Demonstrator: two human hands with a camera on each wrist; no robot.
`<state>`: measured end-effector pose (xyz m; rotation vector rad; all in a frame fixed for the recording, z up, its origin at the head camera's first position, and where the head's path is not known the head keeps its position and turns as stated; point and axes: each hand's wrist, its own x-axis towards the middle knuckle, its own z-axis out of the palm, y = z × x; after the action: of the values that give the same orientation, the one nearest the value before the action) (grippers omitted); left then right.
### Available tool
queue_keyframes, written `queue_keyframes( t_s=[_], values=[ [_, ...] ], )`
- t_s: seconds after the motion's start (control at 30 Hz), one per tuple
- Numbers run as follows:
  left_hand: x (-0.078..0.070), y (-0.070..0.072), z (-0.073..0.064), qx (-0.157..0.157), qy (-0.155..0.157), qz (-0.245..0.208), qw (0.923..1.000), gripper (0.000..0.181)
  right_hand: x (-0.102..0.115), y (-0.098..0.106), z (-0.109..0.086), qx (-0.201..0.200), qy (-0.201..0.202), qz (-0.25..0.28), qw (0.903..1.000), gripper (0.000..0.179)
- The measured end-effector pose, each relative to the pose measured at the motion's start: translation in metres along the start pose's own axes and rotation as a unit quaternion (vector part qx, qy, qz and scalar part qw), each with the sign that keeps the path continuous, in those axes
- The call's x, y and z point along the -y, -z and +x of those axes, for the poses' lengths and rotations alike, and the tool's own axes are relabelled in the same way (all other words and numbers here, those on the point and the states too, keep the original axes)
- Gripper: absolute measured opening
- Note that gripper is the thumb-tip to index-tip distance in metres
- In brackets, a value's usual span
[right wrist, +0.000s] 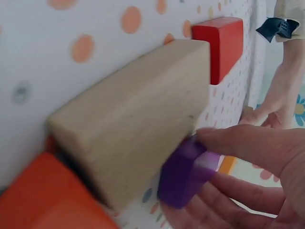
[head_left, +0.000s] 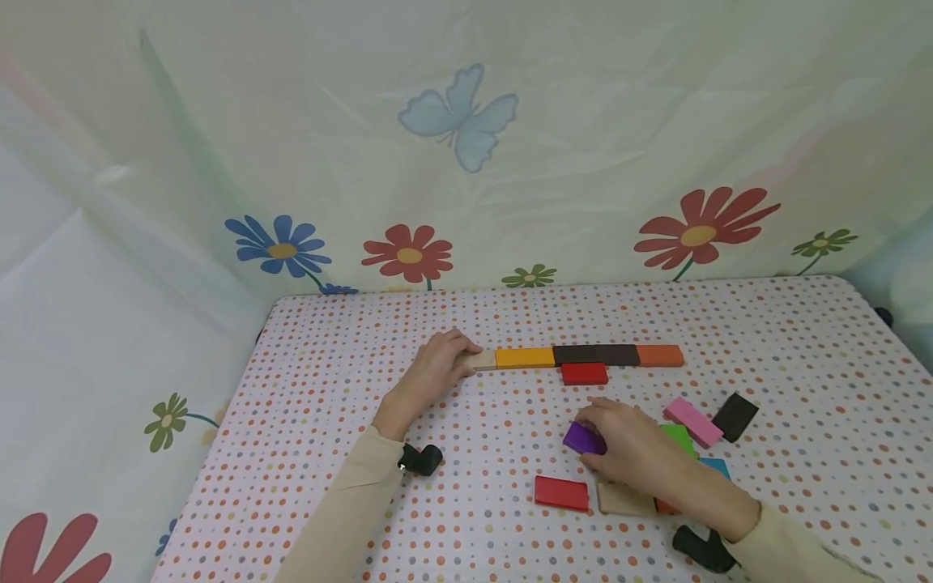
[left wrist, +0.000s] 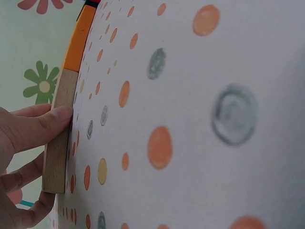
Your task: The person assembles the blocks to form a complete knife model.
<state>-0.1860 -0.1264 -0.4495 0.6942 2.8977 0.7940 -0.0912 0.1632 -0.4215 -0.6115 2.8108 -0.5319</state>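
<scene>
My left hand (head_left: 436,366) holds a plain wooden block (left wrist: 59,138) at the left end of a row, its thumb on one side and fingers behind and at the end. A yellow-orange block (head_left: 525,358) adjoins it, followed by two dark brown blocks (head_left: 596,355) and an orange block (head_left: 661,356). A red block (head_left: 584,373) lies along the near side of the row. Closer to me, my right hand (head_left: 632,441) pinches a purple block (right wrist: 183,171) between thumb and fingers. Another red block (head_left: 561,492) and a second wooden block (head_left: 625,500) lie below that hand.
Around the right forearm lie a green block (head_left: 679,438), a blue block (head_left: 717,467), a pink block (head_left: 693,421) and a black block (head_left: 735,417). An orange-red block (right wrist: 47,200) is partly hidden. A flowered curtain (head_left: 583,162) hangs behind the dotted table (head_left: 306,421).
</scene>
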Motion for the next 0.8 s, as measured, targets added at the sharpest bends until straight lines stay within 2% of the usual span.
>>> queue_keyframes(
  t_s=[0.2, 0.5, 0.63, 0.8],
  values=[
    [0.001, 0.000, -0.001, -0.001, 0.000, 0.002, 1.0000, 0.031, 0.004, 0.008, 0.016, -0.037, 0.037, 0.015, 0.9985, 0.040],
    [0.000, 0.000, -0.001, -0.008, -0.008, -0.002, 0.9999, 0.030, 0.010, 0.023, 0.059, -0.112, 0.098, 0.022, 0.9886, 0.038],
    [0.000, 0.000, -0.001, -0.010, -0.014, -0.003, 0.9998, 0.029, 0.010, 0.023, 0.073, -0.105, 0.098, 0.028, 0.9893, 0.036],
    [0.000, 0.001, -0.003, -0.007, -0.008, 0.000, 0.9999, 0.029, 0.009, 0.017, 0.081, -0.081, 0.098, 0.034, 0.9913, 0.036]
  ],
)
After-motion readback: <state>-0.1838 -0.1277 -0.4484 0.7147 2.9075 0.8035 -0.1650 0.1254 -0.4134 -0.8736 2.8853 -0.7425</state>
